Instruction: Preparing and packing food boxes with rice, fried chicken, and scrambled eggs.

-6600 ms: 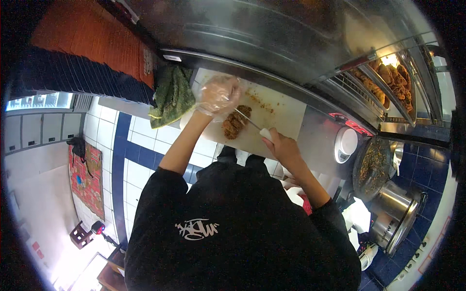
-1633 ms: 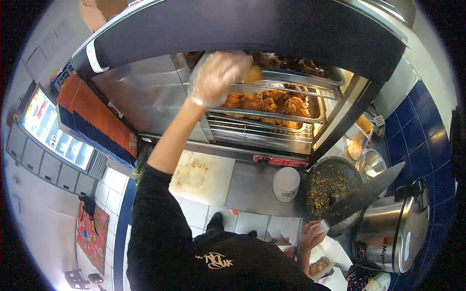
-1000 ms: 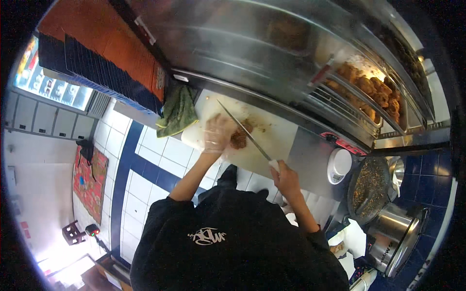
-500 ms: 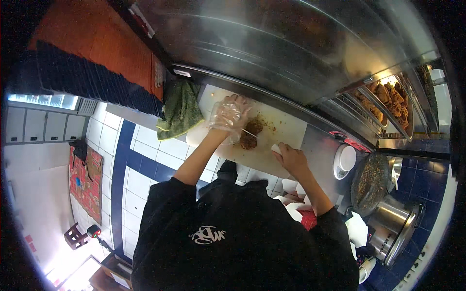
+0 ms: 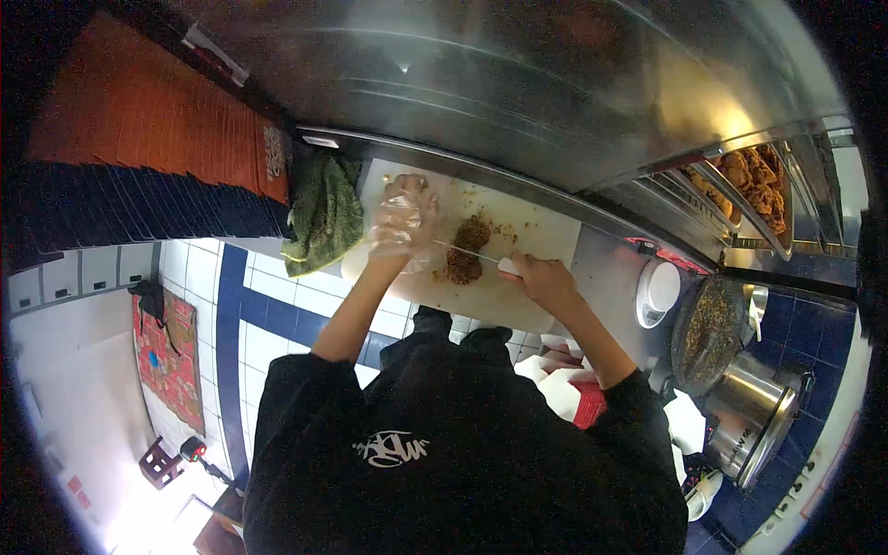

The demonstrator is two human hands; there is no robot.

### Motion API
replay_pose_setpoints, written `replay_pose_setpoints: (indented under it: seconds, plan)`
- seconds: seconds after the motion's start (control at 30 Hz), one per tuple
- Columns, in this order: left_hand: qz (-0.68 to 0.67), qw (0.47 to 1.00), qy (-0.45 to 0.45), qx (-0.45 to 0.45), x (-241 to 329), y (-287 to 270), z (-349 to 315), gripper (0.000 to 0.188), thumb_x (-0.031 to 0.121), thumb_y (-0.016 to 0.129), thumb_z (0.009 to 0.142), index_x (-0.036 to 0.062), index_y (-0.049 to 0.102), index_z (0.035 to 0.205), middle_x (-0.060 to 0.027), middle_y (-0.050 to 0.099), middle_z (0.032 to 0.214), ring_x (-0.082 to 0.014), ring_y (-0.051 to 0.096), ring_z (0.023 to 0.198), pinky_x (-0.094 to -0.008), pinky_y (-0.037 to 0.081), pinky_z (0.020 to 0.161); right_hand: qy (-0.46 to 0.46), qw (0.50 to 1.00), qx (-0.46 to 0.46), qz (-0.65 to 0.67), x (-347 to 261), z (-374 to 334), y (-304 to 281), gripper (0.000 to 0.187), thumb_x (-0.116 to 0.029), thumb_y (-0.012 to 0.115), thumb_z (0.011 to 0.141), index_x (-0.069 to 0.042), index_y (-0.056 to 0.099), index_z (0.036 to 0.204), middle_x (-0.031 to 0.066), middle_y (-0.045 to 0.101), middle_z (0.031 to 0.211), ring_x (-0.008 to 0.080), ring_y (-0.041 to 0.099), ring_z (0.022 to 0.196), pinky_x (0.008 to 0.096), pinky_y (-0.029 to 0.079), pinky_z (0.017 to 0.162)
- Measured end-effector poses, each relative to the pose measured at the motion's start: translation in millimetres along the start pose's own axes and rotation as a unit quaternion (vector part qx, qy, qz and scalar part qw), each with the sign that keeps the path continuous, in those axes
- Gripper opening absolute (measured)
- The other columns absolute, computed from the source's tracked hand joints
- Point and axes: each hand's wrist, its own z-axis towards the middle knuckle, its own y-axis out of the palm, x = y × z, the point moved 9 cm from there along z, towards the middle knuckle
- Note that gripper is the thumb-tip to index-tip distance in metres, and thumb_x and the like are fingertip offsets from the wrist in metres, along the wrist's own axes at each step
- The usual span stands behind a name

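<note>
A dark brown, crumb-coated piece of food [image 5: 473, 231] lies on a white cutting board [image 5: 518, 217], with another such portion [image 5: 462, 268] on its near side. My right hand [image 5: 546, 282] is closed round the white handle of a knife [image 5: 476, 253]. Its thin blade crosses the food where the two portions meet; whether they are fully apart is hidden. To the left of the food, my left hand [image 5: 407, 211] wears a clear plastic glove. It is palm down over the board with fingers extended, and nothing shows in its grasp.
A green towel [image 5: 326, 208] lies at the board's left. Steel casing [image 5: 518, 74] borders the far side. Rightward are a white scale [image 5: 658, 291], a rack with fried pieces [image 5: 749, 180], a crumb-filled basin [image 5: 708, 333] and a steel pot [image 5: 754, 416]. Open cartons [image 5: 560, 388] stand near my right arm.
My left hand has moved left, away from the food. My right hand has shifted slightly farther forward, and the knife blade now lies across the food.
</note>
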Motion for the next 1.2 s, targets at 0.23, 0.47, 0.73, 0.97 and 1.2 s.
replay_pose_setpoints:
  seconds: [0.23, 0.47, 0.73, 0.97, 1.2]
  plan:
    - [0.084, 0.989, -0.109, -0.054, -25, 38, -42, 0.054, 0.037, 0.052, 0.083, -0.002, 0.045, 0.12, -0.021, 0.053, 0.114, -0.0369, 0.048, 0.108, -0.0456, 0.038, 0.093, -0.033, 0.997, -0.028, -0.059, -6, -5, 14, 0.043, -0.048, 0.044, 0.087, -0.007, 0.05, 0.097, 0.0124, 0.064, 0.08, 0.0313, 0.064, 0.067, 0.0401, 0.052, 0.062]
    - [0.109, 0.986, -0.105, -0.064, -30, 16, -39, 0.061, 0.041, 0.053, 0.08, -0.004, 0.045, 0.121, -0.0263, 0.047, 0.12, -0.0389, 0.052, 0.104, -0.0455, 0.043, 0.088, -0.019, 0.999, -0.001, -0.033, -9, 9, 20, 0.041, -0.047, 0.045, 0.087, -0.007, 0.051, 0.096, 0.0141, 0.064, 0.084, 0.0321, 0.064, 0.075, 0.0434, 0.05, 0.068]
    - [0.003, 0.997, -0.077, 0.009, 8, -28, -30, 0.052, 0.03, 0.06, 0.075, -0.0008, 0.047, 0.114, -0.0227, 0.052, 0.104, -0.037, 0.055, 0.092, -0.0428, 0.046, 0.08, -0.026, 0.999, -0.028, 0.005, -11, -14, 4, 0.045, -0.05, 0.045, 0.087, -0.007, 0.05, 0.1, 0.0161, 0.064, 0.082, 0.0356, 0.063, 0.075, 0.044, 0.05, 0.066]
    - [0.046, 0.996, -0.072, -0.015, 13, -12, -37, 0.043, 0.028, 0.063, 0.07, 0.0025, 0.047, 0.101, -0.0183, 0.051, 0.095, -0.0334, 0.055, 0.084, -0.0439, 0.047, 0.07, -0.034, 0.999, -0.012, 0.019, -15, -17, 24, 0.044, -0.046, 0.043, 0.088, -0.005, 0.048, 0.102, 0.0169, 0.064, 0.083, 0.0345, 0.063, 0.077, 0.044, 0.05, 0.07]
    - [0.11, 0.992, -0.056, -0.011, 0, -5, -44, 0.042, 0.03, 0.062, 0.072, 0.0027, 0.045, 0.1, -0.0182, 0.054, 0.093, -0.0332, 0.057, 0.08, -0.043, 0.047, 0.066, -0.012, 0.997, -0.074, -0.002, -19, -11, 38, 0.047, -0.048, 0.04, 0.089, -0.004, 0.047, 0.105, 0.0177, 0.064, 0.083, 0.036, 0.063, 0.076, 0.0444, 0.05, 0.07]
